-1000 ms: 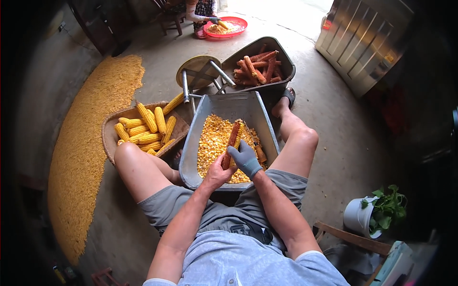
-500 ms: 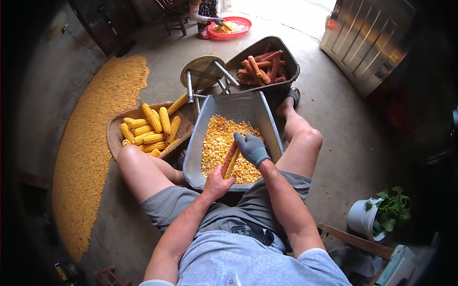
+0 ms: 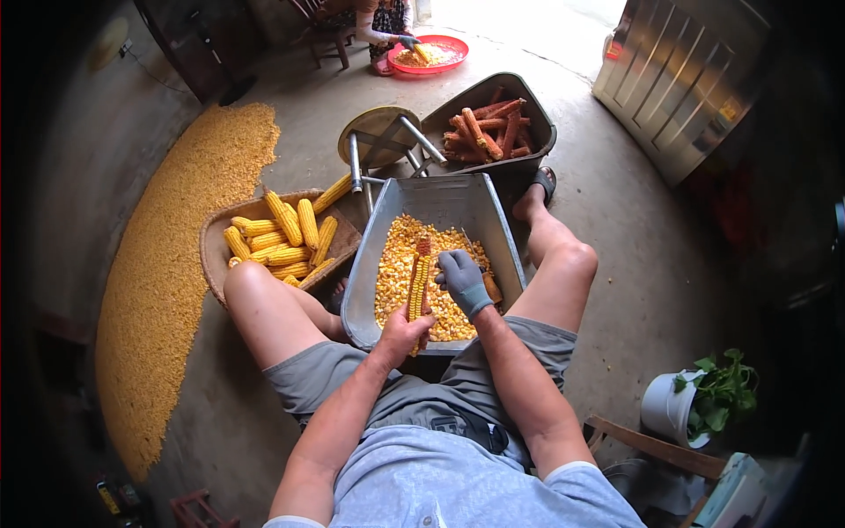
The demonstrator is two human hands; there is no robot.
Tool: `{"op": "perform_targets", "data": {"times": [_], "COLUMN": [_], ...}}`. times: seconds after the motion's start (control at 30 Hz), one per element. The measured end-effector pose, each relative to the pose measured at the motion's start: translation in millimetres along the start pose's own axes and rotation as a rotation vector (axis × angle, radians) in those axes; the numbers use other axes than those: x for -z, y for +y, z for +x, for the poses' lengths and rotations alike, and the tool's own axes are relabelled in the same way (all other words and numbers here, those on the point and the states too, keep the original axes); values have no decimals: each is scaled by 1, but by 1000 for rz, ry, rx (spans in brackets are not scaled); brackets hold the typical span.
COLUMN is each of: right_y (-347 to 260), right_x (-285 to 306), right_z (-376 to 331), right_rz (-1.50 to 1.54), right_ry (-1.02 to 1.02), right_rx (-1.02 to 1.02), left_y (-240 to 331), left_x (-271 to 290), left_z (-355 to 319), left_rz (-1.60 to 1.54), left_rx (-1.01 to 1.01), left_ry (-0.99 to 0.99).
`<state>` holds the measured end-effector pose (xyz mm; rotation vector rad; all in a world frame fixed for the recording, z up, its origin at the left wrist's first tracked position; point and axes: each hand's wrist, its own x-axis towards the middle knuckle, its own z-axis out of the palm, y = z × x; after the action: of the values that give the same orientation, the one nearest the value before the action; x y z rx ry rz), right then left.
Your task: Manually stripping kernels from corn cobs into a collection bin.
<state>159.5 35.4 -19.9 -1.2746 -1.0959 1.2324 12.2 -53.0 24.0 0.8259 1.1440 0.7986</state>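
My bare left hand (image 3: 405, 337) is wrapped round the lower end of a partly shelled corn cob (image 3: 419, 286). The cob stands nearly upright, with yellow kernel rows on one side and bare reddish core at its top. Just right of it, apart from the cob, my right hand (image 3: 464, 280) in a grey glove has its fingers curled; what they hold, if anything, is hidden. Both hands are above a grey metal tub (image 3: 359, 290) between my legs. Loose corn kernels (image 3: 400, 251) cover its bottom. A brown piece (image 3: 492, 287) shows partly behind the glove.
Whole yellow cobs (image 3: 283, 255) fill a woven basket (image 3: 211, 255) at left. Beyond the tub lie a tipped stool (image 3: 377, 132) and a dark bin (image 3: 547, 132) of stripped cobs (image 3: 488, 128). Kernels (image 3: 167, 264) spread along the left floor. Another person works at a red basin (image 3: 453, 63).
The cob has turned more upright, showing more of its yellow rows. My gloved right hand has come off its upper end and sits slightly lower and to the right.
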Motion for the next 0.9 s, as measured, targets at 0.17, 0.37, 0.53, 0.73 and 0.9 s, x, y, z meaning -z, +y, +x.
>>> {"op": "perform_targets", "data": {"times": [0.17, 0.37, 0.53, 0.73, 0.9], "right_y": [-32, -26, -23, 2, -17], "right_x": [-4, -4, 3, -9, -8], "right_z": [-14, -15, -12, -14, -13], "right_rz": [-339, -768, -615, -292, -131], "right_ry": [-44, -47, -85, 1, -7], "right_rx": [-33, -23, 248, 21, -175], "left_y": [-24, -27, -4, -9, -27], "left_x": [12, 4, -1, 1, 10], "left_z": [12, 8, -1, 6, 15], "left_rz": [438, 818, 251, -60, 297], "left_rx": [-261, -427, 34, 67, -51], "left_ry": [182, 286, -50, -68, 144]}}
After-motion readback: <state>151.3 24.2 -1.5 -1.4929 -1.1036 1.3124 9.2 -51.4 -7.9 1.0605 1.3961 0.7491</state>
